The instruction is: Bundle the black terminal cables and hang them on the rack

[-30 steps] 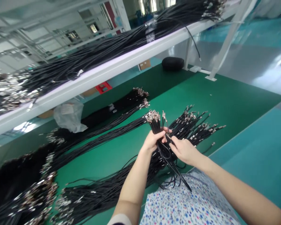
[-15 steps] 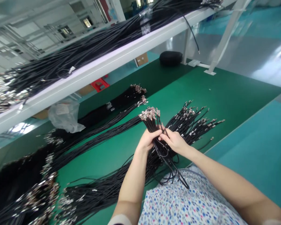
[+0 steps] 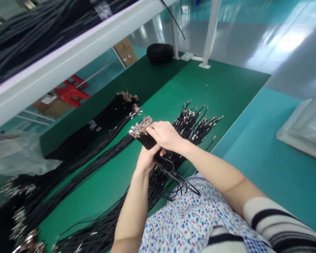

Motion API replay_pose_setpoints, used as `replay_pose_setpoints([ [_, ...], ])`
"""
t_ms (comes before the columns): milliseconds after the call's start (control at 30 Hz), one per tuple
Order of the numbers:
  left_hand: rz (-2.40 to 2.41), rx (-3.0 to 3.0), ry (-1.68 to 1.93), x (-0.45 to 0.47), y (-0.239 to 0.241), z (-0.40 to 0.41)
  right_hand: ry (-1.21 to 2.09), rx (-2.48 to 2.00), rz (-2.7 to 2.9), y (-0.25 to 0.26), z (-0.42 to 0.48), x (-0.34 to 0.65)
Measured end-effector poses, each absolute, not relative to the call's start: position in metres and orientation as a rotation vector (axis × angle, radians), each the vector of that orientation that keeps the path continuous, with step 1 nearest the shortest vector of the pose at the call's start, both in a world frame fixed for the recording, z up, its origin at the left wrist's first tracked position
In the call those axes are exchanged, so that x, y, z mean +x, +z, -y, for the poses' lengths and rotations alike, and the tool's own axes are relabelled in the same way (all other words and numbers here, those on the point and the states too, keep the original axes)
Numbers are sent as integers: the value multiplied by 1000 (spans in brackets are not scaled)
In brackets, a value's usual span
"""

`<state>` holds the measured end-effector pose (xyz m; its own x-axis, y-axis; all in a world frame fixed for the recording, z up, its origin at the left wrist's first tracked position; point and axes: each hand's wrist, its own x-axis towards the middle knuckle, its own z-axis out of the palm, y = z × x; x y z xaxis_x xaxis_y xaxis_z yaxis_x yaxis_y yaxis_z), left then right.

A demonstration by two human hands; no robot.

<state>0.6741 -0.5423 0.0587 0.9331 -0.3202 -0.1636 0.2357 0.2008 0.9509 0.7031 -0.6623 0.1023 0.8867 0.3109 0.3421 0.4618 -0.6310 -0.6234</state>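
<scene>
A bundle of thin black cables (image 3: 146, 141) with metal connectors (image 3: 140, 127) at its top end stands tilted in front of me. My left hand (image 3: 145, 161) is wrapped round it just below the connectors. From the right, my right hand (image 3: 166, 135) bends over the bundle's upper part, its fingers curled against the cables beside the connectors; its fingertips are partly hidden. Loose cable loops (image 3: 183, 181) hang below my hands towards the floral apron (image 3: 179, 218). Behind and under the hands lies a larger pile of black cables (image 3: 192, 121), connector ends fanned to the right.
More cable bundles (image 3: 94, 154) lie along the green tabletop (image 3: 226, 82) to the left. A white shelf beam (image 3: 68, 52) carrying cables crosses above. A shelf post (image 3: 212, 33), a black rounded object (image 3: 160, 52) and a plastic bag (image 3: 21, 151) are at the back and left.
My right hand has moved from beside my left hand up onto the bundle near the connectors. The view has swung to the right; my left hand keeps its hold.
</scene>
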Motion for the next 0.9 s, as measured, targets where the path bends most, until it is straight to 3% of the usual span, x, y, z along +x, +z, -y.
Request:
replay_pose_setpoints([
  [200,69,1362,-436,680,61,536,43,-1984,635,87,695,716],
  [400,-37,1282,-329,698,61,508,292,-1949,-507,-30,796,702],
  [533,-36,1339,-287,703,60,505,411,-1865,-662,-80,810,685],
  [733,-55,1217,-255,698,52,512,528,-2250,-595,-84,780,701],
  [900,-49,1130,-266,695,52,510,558,-2323,-562,-65,779,697],
])
